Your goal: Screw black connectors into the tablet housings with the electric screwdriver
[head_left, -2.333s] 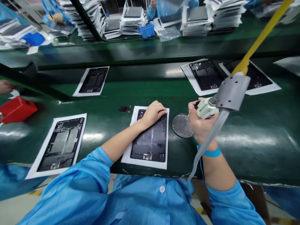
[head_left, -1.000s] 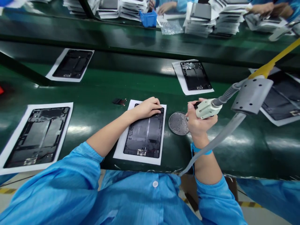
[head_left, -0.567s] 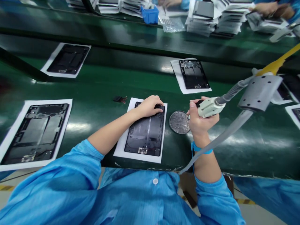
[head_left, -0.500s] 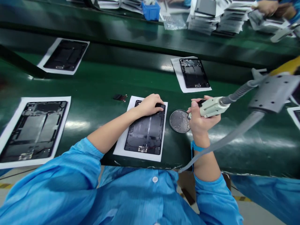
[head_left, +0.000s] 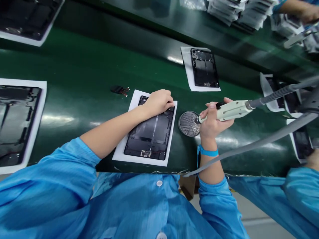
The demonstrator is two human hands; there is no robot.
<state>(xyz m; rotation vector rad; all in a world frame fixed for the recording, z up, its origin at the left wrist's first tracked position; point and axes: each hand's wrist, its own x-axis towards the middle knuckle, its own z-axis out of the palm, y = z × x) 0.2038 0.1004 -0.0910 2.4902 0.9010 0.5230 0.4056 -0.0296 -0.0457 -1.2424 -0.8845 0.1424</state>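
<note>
In front of me an opened tablet (head_left: 147, 137), its inner parts showing, lies on a white sheet (head_left: 119, 156). My left hand (head_left: 159, 102) rests over its upper edge, fingers curled together near the top right corner; the fingertips and anything between them are hidden. My right hand (head_left: 211, 124) is closed around a pale electric screwdriver (head_left: 235, 110) with a grey ribbed hose. Its tip points left, over a round metal dish (head_left: 189, 123) with a perforated face, just right of the tablet. Whether the tip touches the dish I cannot tell.
A small black part with wires (head_left: 119, 89) lies left of the sheet. Another opened tablet (head_left: 204, 68) sits behind, others at the left (head_left: 18, 122) and right. A grey cable (head_left: 249, 144) crosses over my right forearm. A co-worker's hand (head_left: 314, 159) is at the right edge.
The view has swung to the right and tilted. My left fingers look more curled at the tablet's corner. The screwdriver lies flatter, its tip still by the dish.
</note>
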